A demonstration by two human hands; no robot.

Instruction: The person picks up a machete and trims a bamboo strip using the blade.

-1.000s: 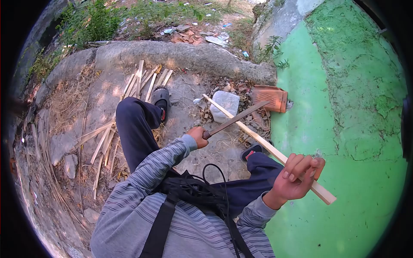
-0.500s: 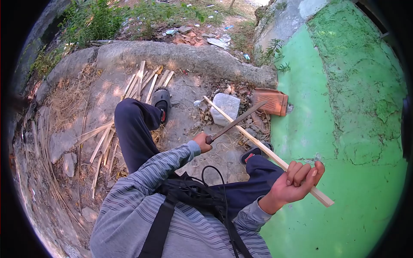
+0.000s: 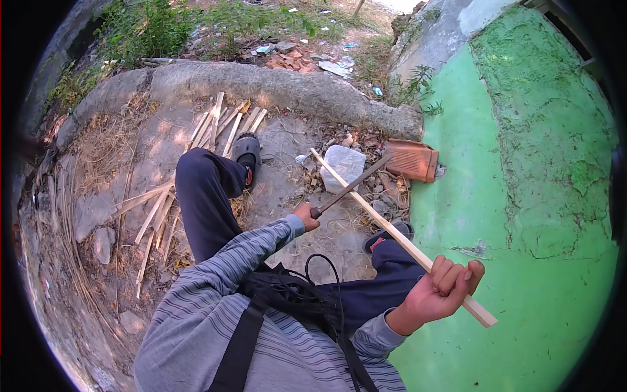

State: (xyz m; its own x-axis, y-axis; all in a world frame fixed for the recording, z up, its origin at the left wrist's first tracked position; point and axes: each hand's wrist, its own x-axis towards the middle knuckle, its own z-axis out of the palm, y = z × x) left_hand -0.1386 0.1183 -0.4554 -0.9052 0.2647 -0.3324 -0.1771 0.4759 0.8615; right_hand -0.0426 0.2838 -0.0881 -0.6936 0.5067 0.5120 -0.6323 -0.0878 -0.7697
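One wooden stick [image 3: 401, 236], slanting across the white block [image 3: 349, 160], lies clamped in the right hand's [image 3: 444, 291] curled fingers, while the left hand [image 3: 305, 217], fingers wrapped together, holds a knife [image 3: 371, 172] against it: apparently shaving, next calling for steady pressure.

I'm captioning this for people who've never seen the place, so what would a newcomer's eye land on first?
Probably the bright green wall filling the right side. Next, at the centre, the long blade in the left hand crosses, in this view, the pale wooden strip held in the right hand. The orange hollow brick also stands out beside the wall.
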